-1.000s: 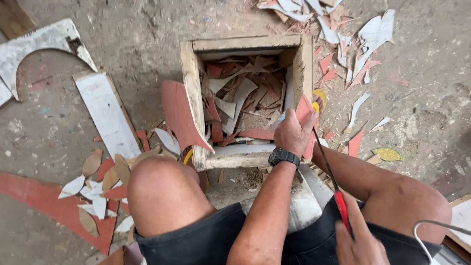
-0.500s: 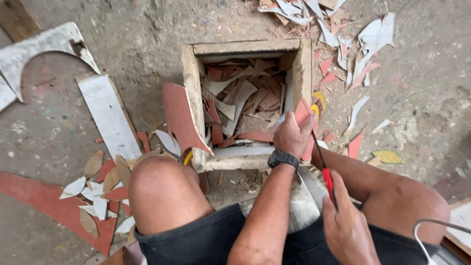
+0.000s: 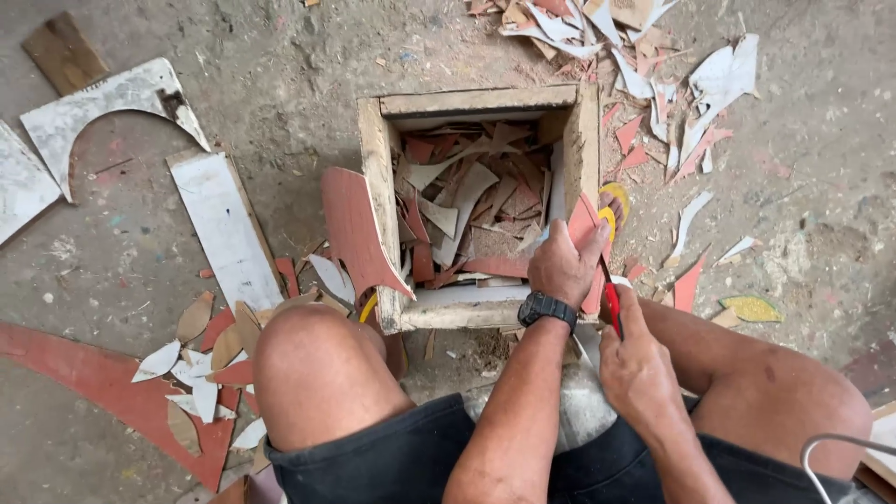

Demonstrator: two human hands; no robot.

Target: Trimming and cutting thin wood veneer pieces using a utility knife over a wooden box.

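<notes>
Both hands [image 3: 597, 313] hold a red shard [image 3: 586, 229] over the wooden box [image 3: 378, 187].

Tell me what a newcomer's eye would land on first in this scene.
First, the wooden box at centre, full of red and pale offcuts. At its right wall the left hand, with a black watch on the wrist, grips a red piece, while the right hand holds a red-handled tool to it. More scraps litter the floor at top right and beside the bare left knee.
</notes>
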